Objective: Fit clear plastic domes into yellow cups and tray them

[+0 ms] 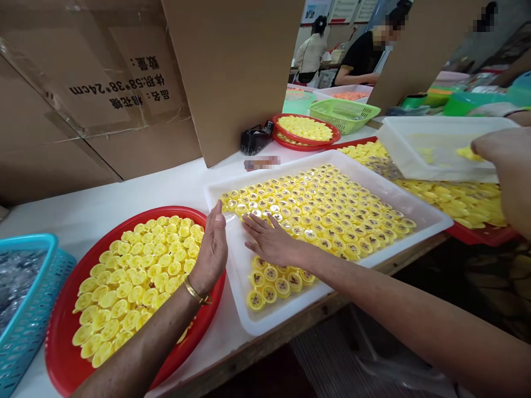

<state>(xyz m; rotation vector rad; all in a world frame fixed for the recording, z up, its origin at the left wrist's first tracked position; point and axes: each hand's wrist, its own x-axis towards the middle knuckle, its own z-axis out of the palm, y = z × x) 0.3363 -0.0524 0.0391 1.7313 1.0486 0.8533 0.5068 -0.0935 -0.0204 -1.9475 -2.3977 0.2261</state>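
My left hand [213, 249], with a gold bracelet [194, 291] at the wrist, is held edge-on at the left rim of a white plastic tray [239, 298]. Its fingers are stretched out and it holds nothing. My right hand [269, 240] lies palm down, fingers spread, on the small round yellow pieces [327, 213] that fill the tray in rows. Each piece has a clear top over a dark printed picture. Left of the tray, partly behind my left forearm, is a red round tray [62, 342] with yellow cup-shaped pieces [124, 290] spread over it.
Another person's hand [508, 166] grips a white bin [443, 168] over yellow pieces at the right. A blue basket [50, 276] stands at the far left. Cardboard [95, 83] rises behind the table [166, 182]. A black tape dispenser [255, 138] and green basket [344, 116] stand farther back.
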